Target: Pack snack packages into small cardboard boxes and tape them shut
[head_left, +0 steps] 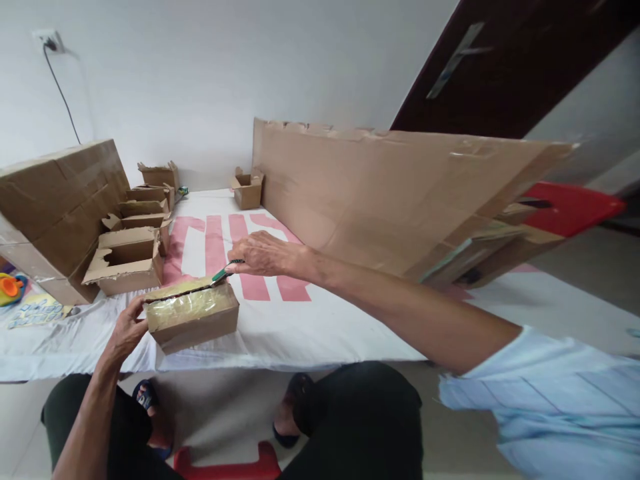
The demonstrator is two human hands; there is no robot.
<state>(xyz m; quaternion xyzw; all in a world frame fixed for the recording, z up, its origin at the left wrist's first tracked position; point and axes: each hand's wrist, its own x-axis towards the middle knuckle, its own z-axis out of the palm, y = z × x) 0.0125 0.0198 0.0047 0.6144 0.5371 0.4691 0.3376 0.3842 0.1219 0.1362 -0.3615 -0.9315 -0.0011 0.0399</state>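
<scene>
A small cardboard box (200,327) with shiny clear tape along its top sits near the front edge of the white-covered table. My left hand (131,327) grips its left end, fingers at the side and top corner. In my right hand (260,253) is a green utility knife (220,274), its tip at the right end of the slit running along the box's top. One flap edge stands slightly raised along that slit. The knife's blade is too small to make out clearly.
Several opened small boxes (131,261) line the left side beside a large carton (65,213). Another open box (248,190) stands at the back. A tall cardboard sheet (360,187) rises on the right, near a red chair (575,207). A colourful toy (11,288) lies far left.
</scene>
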